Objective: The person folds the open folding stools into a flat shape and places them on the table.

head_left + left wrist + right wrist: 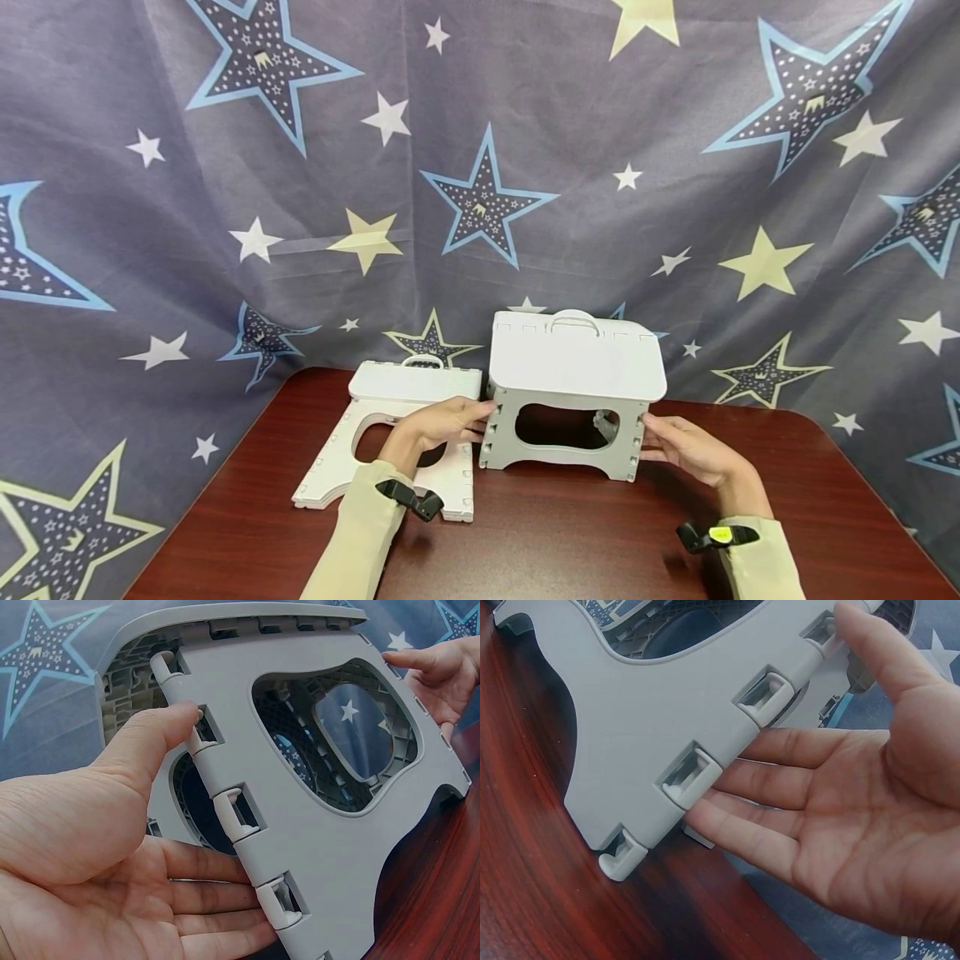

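An unfolded white folding step stool [573,354] with a carry handle stands upright toward the back of the table. My left hand [450,419] is at its left side. In the left wrist view, the left thumb [161,735] touches the hinged edge while the nearly straight fingers lie against the side. On the stool's right side, my right hand [693,450] touches the other hinged edge. The right wrist view shows that thumb [877,637] near the upper hinge, with extended fingers [750,832] lower along the edge. Part of the fingertips is hidden behind the stool.
A second white folding stool [337,450] lies flattened on the left, partly beneath my left forearm. Both rest on a dark reddish wooden table [570,542]. A star-patterned cloth [570,100] hangs right behind the table. Each wrist wears a black strap mount [408,498].
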`<state>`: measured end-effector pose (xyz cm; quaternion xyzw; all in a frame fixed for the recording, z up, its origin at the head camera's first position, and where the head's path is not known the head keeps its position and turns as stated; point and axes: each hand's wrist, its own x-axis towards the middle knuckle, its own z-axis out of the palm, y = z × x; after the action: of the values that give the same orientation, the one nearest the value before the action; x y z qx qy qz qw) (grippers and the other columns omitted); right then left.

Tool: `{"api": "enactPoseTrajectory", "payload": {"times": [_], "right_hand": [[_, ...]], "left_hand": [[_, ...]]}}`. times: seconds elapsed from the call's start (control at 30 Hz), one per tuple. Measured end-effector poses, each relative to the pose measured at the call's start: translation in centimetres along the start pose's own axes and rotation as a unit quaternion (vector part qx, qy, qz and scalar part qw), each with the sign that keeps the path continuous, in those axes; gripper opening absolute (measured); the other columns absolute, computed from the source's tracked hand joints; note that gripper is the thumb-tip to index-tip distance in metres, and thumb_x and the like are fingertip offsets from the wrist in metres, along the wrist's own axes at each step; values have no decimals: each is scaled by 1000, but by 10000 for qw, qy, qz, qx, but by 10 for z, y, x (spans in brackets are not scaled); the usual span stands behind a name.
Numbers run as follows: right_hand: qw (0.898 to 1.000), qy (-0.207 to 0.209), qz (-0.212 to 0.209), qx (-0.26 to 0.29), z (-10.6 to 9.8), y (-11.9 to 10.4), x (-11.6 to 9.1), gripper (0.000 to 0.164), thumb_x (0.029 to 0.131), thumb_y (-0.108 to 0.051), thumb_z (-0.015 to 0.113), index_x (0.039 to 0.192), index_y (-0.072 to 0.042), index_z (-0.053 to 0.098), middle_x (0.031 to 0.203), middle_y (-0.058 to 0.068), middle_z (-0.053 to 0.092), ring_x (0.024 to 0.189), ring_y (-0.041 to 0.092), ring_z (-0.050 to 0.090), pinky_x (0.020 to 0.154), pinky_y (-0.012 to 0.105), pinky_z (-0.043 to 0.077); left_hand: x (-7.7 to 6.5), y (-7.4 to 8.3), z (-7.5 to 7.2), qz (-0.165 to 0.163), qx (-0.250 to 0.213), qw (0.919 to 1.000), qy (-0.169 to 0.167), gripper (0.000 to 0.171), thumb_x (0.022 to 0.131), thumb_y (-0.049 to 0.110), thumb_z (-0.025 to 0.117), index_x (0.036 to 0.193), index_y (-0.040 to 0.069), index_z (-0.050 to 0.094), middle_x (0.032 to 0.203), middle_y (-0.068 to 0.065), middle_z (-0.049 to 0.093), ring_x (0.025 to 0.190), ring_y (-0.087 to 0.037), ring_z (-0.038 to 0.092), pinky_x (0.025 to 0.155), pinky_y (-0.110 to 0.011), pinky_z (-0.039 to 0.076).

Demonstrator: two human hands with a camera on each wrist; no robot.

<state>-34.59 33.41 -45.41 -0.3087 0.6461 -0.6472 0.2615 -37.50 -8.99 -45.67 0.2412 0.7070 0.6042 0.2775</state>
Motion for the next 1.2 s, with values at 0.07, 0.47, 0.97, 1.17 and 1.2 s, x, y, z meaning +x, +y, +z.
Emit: {"api": "enactPoseTrajectory", "payload": {"times": [0.07, 0.47, 0.97, 1.17, 1.2], "right_hand": [[10000, -5, 7, -3, 0, 0, 0, 44, 114, -18, 24, 142, 0, 53, 135, 3, 67, 124, 11, 64, 104, 28, 53], [10000, -13, -2, 19, -1, -1, -1, 45, 114, -17, 23, 143, 0, 52, 136, 4, 67, 124, 10, 63, 105, 28, 53], [9999, -22, -6, 121, 2, -1, 0, 44, 114, -17, 24, 142, -3, 55, 135, 2, 67, 124, 9, 63, 105, 28, 52], [10000, -8, -1, 96, 3, -1, 0, 45, 114, -18, 24, 143, 1, 52, 134, 2, 67, 124, 10, 63, 105, 28, 52], [10000, -9, -2, 98, 3, -1, 1, 45, 114, -18, 24, 143, 1, 52, 134, 2, 68, 124, 10, 63, 105, 28, 52]], "left_hand": [[0, 0, 0, 0, 2, 10000, -5, 55, 111, 24, 36, 145, -19, 37, 153, -33, 40, 131, -30, 53, 117, -50, 41], [2, 2, 1, 10, 8, 10000, -41, 55, 111, 25, 36, 144, -19, 39, 153, -33, 40, 132, -30, 52, 118, -50, 40], [0, 2, 1, -3, -32, 10000, -37, 56, 111, 25, 37, 145, -19, 39, 150, -32, 44, 131, -30, 53, 118, -50, 40], [0, 1, 1, 7, -88, 10000, -32, 57, 111, 28, 39, 144, -18, 39, 144, -26, 50, 127, -27, 55, 117, -49, 41], [0, 1, 0, 8, -92, 10000, -35, 57, 111, 28, 39, 144, -18, 39, 143, -26, 51, 127, -26, 55, 117, -49, 41]]}}
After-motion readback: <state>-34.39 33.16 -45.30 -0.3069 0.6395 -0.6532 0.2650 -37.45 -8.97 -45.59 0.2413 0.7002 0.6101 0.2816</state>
